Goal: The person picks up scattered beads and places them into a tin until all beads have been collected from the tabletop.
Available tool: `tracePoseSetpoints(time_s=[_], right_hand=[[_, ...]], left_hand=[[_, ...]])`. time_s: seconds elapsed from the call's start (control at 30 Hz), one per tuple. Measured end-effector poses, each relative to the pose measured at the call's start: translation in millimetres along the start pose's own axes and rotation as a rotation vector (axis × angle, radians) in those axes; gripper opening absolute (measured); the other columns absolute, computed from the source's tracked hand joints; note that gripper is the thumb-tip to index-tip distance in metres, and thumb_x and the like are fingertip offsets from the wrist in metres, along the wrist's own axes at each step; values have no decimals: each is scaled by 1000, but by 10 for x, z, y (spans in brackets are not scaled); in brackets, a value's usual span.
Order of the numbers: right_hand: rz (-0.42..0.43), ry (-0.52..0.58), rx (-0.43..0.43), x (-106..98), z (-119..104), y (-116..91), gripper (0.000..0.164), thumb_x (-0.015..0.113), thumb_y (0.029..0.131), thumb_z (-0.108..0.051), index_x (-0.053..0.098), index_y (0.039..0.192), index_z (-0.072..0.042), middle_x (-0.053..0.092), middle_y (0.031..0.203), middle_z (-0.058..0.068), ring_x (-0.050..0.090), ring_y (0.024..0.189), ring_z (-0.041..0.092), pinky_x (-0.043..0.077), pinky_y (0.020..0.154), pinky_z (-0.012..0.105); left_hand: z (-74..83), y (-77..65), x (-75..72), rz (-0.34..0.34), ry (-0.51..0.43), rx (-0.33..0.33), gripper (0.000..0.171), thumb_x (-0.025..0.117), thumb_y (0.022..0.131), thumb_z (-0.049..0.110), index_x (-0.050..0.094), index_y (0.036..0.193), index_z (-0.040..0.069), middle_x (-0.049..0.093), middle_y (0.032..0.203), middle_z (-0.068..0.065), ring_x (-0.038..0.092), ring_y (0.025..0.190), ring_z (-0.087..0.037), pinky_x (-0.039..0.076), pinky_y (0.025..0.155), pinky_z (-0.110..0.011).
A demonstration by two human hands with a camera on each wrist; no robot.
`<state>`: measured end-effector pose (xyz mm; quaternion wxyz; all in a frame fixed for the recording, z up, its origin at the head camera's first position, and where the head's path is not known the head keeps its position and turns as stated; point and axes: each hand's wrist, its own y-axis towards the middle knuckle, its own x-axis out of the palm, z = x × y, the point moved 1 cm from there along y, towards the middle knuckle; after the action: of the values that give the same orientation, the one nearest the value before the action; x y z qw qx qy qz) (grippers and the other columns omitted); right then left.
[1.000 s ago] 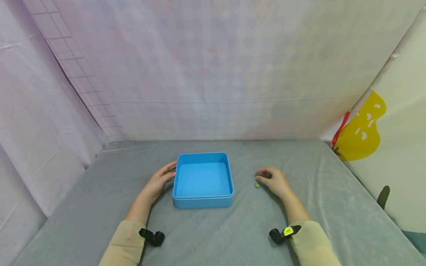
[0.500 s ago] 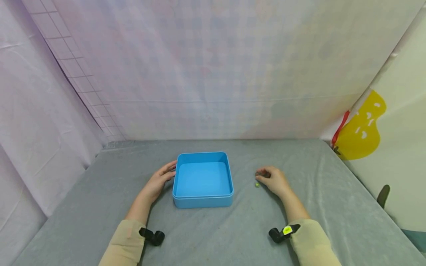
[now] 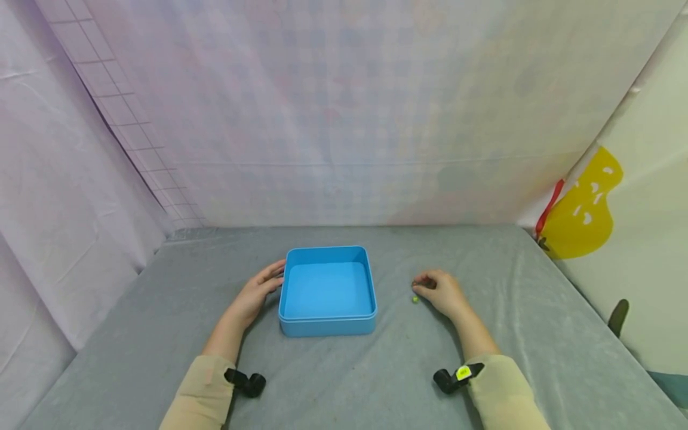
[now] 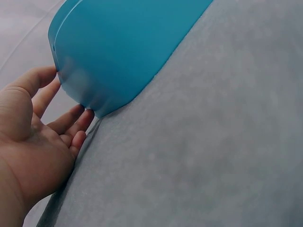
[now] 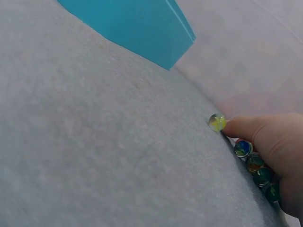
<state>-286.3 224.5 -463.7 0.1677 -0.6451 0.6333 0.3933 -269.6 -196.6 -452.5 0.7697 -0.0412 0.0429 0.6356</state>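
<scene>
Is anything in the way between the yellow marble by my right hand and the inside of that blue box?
Only the right wall of the blue box; no other object shows on the gray cloth between it and the yellow marble.

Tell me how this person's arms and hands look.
The left sleeve and right sleeve are beige, ending above the wrists. The left camera and right camera are black, the right bearing a yellow-green label. The left hand and right hand wear no gloves.
</scene>
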Motion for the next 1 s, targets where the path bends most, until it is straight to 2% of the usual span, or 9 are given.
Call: tracePoseSetpoints(time_s=[0.77,1.0], right_hand=[[18,-3,-20,-15,-55,0,12,74,85,-16,71,93,-8,64,90,5,57,84,23,44,75,42],[35,-1,-28,-27,-110,11,12,74,86,-17,71,93,-8,63,93,8,57,90,28,44,79,47]], left_hand=[[17,-2,12,5,-7,-15,50,53,100,19,39,147,10,34,150,-13,24,138,-30,17,108,-55],[17,-7,9,7,-4,-9,50,53,99,19,39,146,10,34,150,-13,24,138,-30,17,108,-55]])
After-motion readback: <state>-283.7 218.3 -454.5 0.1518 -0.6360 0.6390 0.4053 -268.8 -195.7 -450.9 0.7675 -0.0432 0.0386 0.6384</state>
